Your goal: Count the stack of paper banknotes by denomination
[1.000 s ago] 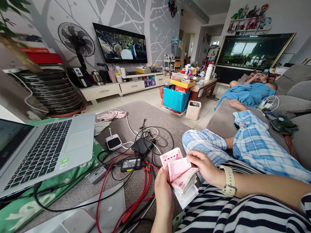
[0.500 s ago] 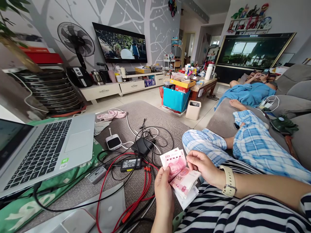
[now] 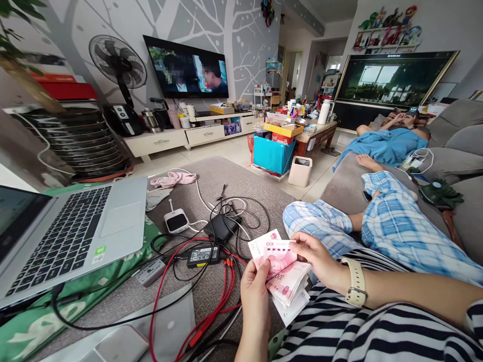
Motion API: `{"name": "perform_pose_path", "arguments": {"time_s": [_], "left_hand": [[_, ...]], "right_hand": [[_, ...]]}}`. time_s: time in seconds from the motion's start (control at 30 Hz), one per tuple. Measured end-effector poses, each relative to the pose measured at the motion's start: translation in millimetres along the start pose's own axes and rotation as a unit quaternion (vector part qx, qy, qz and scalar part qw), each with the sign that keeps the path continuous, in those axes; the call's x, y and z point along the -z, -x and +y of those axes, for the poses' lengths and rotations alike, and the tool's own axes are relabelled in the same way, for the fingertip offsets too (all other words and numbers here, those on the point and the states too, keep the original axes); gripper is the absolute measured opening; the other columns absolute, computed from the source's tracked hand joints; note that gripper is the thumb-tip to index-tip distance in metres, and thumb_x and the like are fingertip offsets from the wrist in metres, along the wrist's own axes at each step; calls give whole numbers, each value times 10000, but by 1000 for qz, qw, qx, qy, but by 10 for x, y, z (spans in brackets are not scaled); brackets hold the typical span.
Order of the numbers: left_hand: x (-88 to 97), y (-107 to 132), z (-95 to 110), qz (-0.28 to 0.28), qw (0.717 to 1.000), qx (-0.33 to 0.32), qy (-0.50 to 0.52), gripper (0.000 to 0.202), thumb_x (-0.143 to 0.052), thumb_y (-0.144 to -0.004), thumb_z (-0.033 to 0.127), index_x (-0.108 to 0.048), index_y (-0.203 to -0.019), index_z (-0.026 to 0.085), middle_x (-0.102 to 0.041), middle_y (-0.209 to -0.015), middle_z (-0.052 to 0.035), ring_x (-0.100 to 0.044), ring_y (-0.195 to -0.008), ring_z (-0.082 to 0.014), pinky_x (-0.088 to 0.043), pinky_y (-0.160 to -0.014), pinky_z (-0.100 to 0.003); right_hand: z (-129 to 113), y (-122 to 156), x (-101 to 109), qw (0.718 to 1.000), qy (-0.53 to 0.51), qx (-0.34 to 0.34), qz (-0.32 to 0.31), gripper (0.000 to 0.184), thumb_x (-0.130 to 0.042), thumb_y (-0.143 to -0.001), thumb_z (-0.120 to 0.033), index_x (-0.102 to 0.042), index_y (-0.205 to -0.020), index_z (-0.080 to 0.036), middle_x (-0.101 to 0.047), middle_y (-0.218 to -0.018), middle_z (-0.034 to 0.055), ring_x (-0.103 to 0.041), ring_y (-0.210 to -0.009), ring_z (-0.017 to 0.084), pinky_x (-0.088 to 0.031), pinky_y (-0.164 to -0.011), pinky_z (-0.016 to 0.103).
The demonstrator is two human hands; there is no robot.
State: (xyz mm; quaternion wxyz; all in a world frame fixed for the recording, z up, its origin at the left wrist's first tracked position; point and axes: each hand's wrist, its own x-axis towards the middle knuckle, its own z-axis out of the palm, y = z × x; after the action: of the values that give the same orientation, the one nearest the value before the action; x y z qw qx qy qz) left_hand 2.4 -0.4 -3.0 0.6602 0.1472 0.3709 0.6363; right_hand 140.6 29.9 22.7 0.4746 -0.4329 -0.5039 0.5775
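Observation:
A folded stack of pink 100 banknotes (image 3: 289,284) rests in my left hand (image 3: 255,291), whose thumb presses on its face while the fingers stay hidden behind. My right hand (image 3: 311,254), with a cream watch (image 3: 354,282) on the wrist, pinches the upper right corner of one banknote (image 3: 281,256) between thumb and fingers. That note stands up from the stack, and another note's pale edge shows behind it. Below the stack, a white piece of paper (image 3: 292,307) with dark marks sticks out over my striped shirt.
An open laptop (image 3: 123,218) lies on a green cloth at left. Black and red cables (image 3: 226,281), a power adapter (image 3: 203,255) and a small white device (image 3: 176,221) cover the grey sofa seat. Another person (image 3: 392,138) lies at the far right, beyond my crossed legs.
My right hand has drawn the top banknote's corner to the right, so more of the note behind shows at left. The left hand keeps its hold, and the television picture differs.

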Motion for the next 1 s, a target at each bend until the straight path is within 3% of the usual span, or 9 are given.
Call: {"name": "perform_pose_path", "arguments": {"time_s": [0.1, 0.23, 0.6, 1.0], "left_hand": [[-11, 12, 11, 3, 1000, 1, 2, 205, -697, -660, 243, -641, -835, 154, -710, -829, -48, -649, -738, -164, -476, -723, -277], [-45, 39, 40, 1, 1000, 0, 12, 183, -688, -663, 264, -637, -804, 160, -660, -651, -6, -643, -698, -178, -480, -688, -285], [39, -50, 25, 7, 999, -15, -33, 197, -612, -708, 281, -645, -838, 137, -699, -837, -57, -637, -743, -182, -488, -708, -290], [21, -39, 35, 13, 999, -16, -38, 201, -632, -677, 291, -642, -812, 143, -696, -802, -45, -636, -726, -185, -494, -698, -296]], "right_hand": [[-1, 4, 5, 1000, 17, -1, -4, 265, -622, -783, -392, -516, -701, -163, -414, -610, -43, -345, -556, 90, -249, -513, 233], [11, -8, 10, 1000, 28, 4, 0, 281, -622, -782, -405, -517, -672, -168, -398, -585, -42, -328, -548, 94, -239, -508, 238], [91, -10, 20, 1000, 3, 14, -7, 315, -596, -807, -404, -459, -643, -173, -368, -603, -41, -312, -563, 94, -243, -521, 234], [118, -16, 25, 1000, -14, 4, -9, 326, -612, -788, -426, -469, -643, -171, -379, -610, -39, -328, -574, 98, -260, -543, 234]]}}
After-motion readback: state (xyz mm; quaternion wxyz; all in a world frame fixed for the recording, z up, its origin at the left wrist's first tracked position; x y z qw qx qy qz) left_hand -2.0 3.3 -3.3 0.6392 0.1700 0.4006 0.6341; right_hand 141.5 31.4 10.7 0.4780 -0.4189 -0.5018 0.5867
